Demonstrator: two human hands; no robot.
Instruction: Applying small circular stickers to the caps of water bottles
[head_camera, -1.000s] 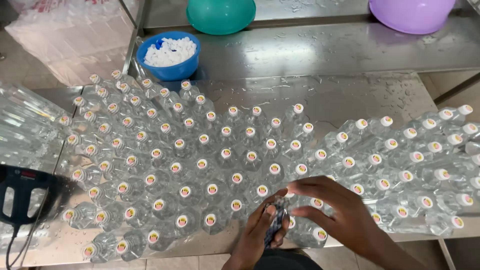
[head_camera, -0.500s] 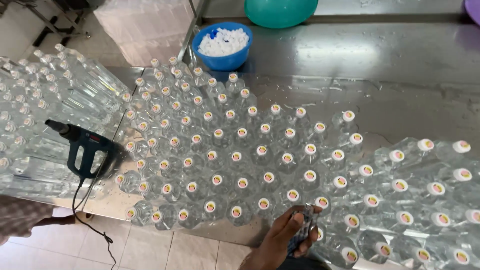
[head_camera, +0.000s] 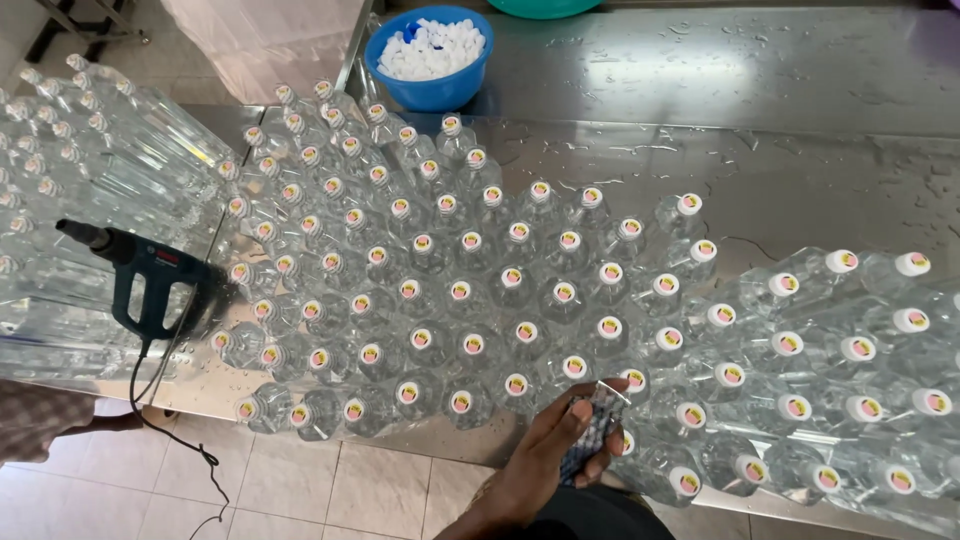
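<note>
**Clear plastic bottles, one hand gripping a small stack of seals**

Head view: clear plastic bottles (head_camera: 470, 300) are standing packed cap to cap across a wet steel table (head_camera: 800, 150), each with a white cap bearing a coloured sticker. The left hand (head_camera: 545, 455) is showing at the lower edge, fingers curled together and clamping a thin bundle of patterned strips (head_camera: 597, 432), thumb pressing on top; it looks like a stack of shrink bands or labels, too small to tell which. The bundle is sitting just beside the nearest front-row bottles, touching or nearly touching one cap. The right hand is not showing in this view.

Handling judgement: the bundle is looking light, thin and floppy, likely slippery if damp, so pinching it flat near the middle is the safe hold. The bottles look full, so fairly heavy, smooth and wet; gripping at the neck below the cap seems best.

A blue heat gun (head_camera: 150, 285) is lying at the table's left edge, cord hanging to the tiled floor. A blue bowl (head_camera: 432, 88) of white caps is sitting at the far side. More bottles are stacked on their sides at left. Another person's sleeve (head_camera: 40, 420) is showing lower left.
</note>
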